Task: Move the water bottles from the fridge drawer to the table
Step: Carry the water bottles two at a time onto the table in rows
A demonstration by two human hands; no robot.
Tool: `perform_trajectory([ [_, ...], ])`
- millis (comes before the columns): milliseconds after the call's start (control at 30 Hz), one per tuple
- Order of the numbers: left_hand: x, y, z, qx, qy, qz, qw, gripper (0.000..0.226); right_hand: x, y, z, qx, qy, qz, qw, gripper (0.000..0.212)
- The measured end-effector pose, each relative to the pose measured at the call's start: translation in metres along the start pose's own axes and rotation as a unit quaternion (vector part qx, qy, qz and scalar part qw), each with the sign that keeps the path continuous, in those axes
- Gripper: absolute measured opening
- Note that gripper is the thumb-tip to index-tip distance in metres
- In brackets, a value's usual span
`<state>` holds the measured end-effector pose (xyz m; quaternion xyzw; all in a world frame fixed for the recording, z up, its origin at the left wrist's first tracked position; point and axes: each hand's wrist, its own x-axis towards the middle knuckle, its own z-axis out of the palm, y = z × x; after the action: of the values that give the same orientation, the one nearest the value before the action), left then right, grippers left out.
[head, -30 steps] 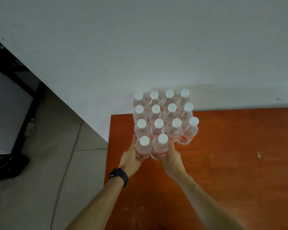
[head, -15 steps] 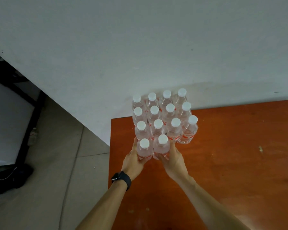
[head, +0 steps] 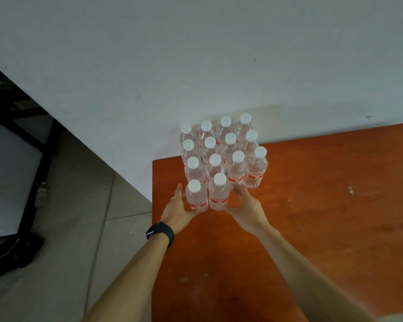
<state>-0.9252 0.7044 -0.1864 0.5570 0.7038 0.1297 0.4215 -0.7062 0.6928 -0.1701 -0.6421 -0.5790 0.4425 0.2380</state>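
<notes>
Orange-brown table (head: 312,205) butts against a white wall (head: 196,66), and we are working at its near-left corner. Our left hand (head: 176,211) cups the left front bottle (head: 196,196) low on its body. The thumb runs up the outer side and the other fingers tuck round the near side, mostly hidden; how hard it squeezes we cannot tell. Our right hand (head: 248,206) mirrors it on the right front bottle (head: 219,194), with the fingers laid up along the outer side and the palm against the base. Both bottles stand upright, caps up, touching each other between the two hands. They look to be resting on the tabletop, though our palms hide the bases.

Just beyond the fingertips stands the block of twelve bottles (head: 230,147), three rows of four. They are upright and packed side to side, with the far row hard by the wall. The pair we hold fronts the block's two left columns and starts a fourth row.

We judge this to be the setting-down. The hands need only let go sideways, each away from the other, so the tall, narrow bottles are not tipped into the block.

The fridge drawer is out of view, so we cannot say what remains in it. Left of our left wrist, with its black watch (head: 160,231), the table ends and the floor (head: 79,228) lies below.
</notes>
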Motion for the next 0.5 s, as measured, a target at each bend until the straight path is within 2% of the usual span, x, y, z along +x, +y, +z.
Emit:
perform_trajectory([
  [133,-0.017,-0.007,0.002,0.036,0.013,-0.010,0.999,0.092,-0.026,0.007,-0.007,-0.029,0.013,0.027,0.999,0.066],
  [300,-0.056,-0.002,0.020,0.126,0.004,-0.017,0.992,0.033,-0.078,0.022,-0.029,-0.085,0.028,0.031,0.995,0.047],
  [367,-0.069,0.010,0.032,0.151,-0.019,0.026,0.988,0.026,-0.102,0.033,-0.043,-0.113,0.039,0.027,0.993,0.045],
  [500,-0.084,0.063,0.073,0.217,-0.076,0.136,0.964,0.034,-0.151,0.065,-0.081,-0.163,0.065,0.026,0.984,0.039],
])
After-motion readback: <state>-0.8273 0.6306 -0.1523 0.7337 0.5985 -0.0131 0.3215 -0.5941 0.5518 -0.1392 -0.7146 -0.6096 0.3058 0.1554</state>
